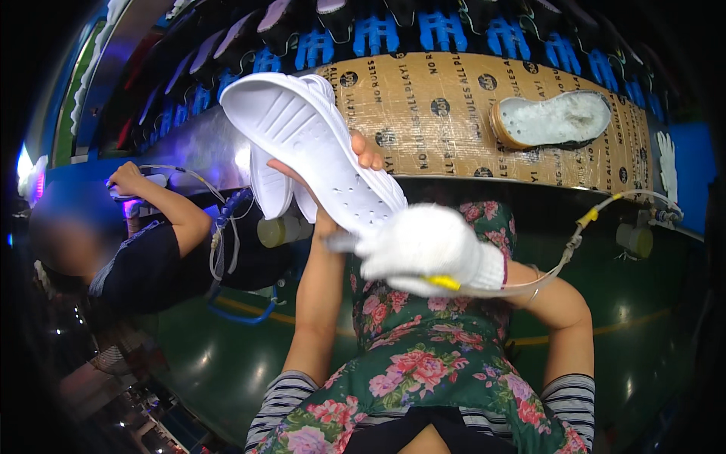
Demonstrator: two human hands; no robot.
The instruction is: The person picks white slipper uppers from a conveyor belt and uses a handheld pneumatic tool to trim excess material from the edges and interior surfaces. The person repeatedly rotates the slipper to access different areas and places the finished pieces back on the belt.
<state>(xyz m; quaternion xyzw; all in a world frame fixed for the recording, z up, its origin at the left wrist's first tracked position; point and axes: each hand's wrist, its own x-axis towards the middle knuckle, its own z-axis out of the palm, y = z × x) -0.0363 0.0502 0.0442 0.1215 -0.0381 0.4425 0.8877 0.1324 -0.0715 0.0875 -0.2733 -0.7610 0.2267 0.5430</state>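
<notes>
My bare left hand (367, 150) grips a large white shoe sole (302, 136) from beneath, fingers over its right edge and thumb along its left. The sole is tilted, its ribbed end pointing up to the far left and its holed end toward me. More white sole pieces (268, 184) show behind and below it. My right hand (427, 246), in a white knitted glove, is closed at the holed end around a hose-fed tool with a dark grey tip (342, 243). The tip is blurred; I cannot tell whether it touches the sole. A clear hose (556, 274) with yellow fittings runs from it.
Printed brown cardboard (439, 140) covers the bench; a used-looking shoe sole (556, 119) lies on it. Blue racks (442, 32) with shoe parts line the back. A white glove (667, 166) lies far right. At left a co-worker's hand (127, 180) is raised beside blue hose gear (233, 208).
</notes>
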